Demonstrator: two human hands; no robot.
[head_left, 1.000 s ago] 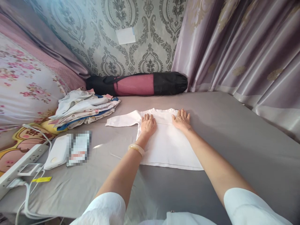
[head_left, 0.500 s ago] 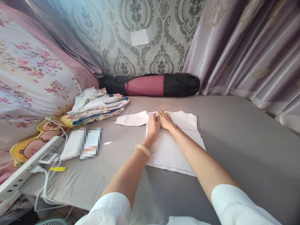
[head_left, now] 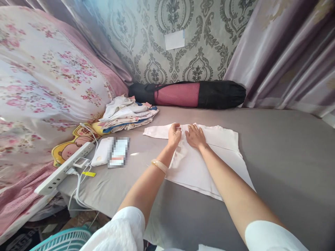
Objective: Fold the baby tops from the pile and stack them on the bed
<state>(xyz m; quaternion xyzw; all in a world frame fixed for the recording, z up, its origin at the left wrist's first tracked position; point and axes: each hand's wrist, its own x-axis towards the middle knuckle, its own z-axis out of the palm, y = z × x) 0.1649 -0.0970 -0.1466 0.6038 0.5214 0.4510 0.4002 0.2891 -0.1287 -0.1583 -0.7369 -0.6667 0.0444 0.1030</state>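
Note:
A white long-sleeved shirt [head_left: 225, 158] lies on the grey bed sheet, with one sleeve [head_left: 156, 131] stretched out to the left and the other folded flat across its top. My left hand [head_left: 175, 135] has its fingers curled on the cloth where the left sleeve meets the body; the fingertips are partly hidden. Just to its right, my right hand [head_left: 195, 136] rests flat on the upper part of the shirt, fingers spread. The cloth beside my left wrist is creased.
Folded clothes [head_left: 128, 115] are piled at the back left. A rolled mat in a black and pink bag [head_left: 176, 96] lies along the wall. Left of the shirt are a white power bank [head_left: 102, 153], a blurred-out phone-like item [head_left: 118, 152] and a power strip [head_left: 64, 169].
My hands have moved slightly apart, and the right one now lies flatter on the cloth. The shirt's left side is drawn inward and creased. The view has shifted left.

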